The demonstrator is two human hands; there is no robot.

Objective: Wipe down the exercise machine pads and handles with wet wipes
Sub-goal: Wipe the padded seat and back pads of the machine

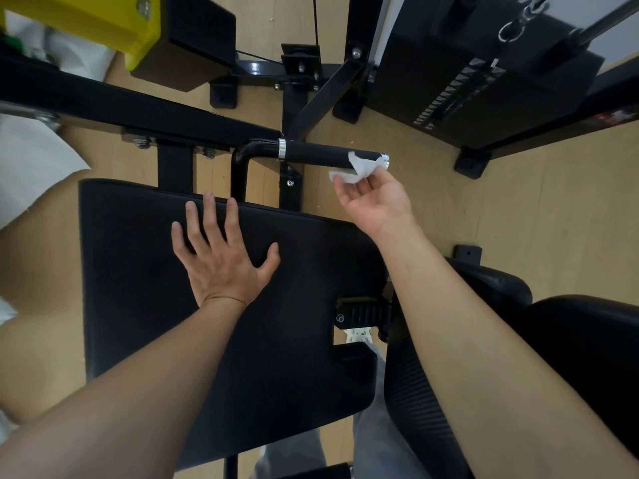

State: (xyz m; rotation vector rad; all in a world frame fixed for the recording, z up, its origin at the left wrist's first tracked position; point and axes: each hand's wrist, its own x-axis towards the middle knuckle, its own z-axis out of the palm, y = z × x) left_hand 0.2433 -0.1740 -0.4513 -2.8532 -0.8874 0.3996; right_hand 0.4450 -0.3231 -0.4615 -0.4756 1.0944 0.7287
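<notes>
Reaching up from below, the right hand (373, 197) is held palm-up at the free end of the handle grip (318, 153), its fingers curled round a crumpled white wet wipe (356, 169) pressed against the grip. The grip, matte black between chrome rings, lies just beyond the seat pad's (138, 288) far right corner, its long axis running leftward from the fingers. The left hand (221, 261) is laid flat near the pad's far edge, fingers spread wide.
</notes>
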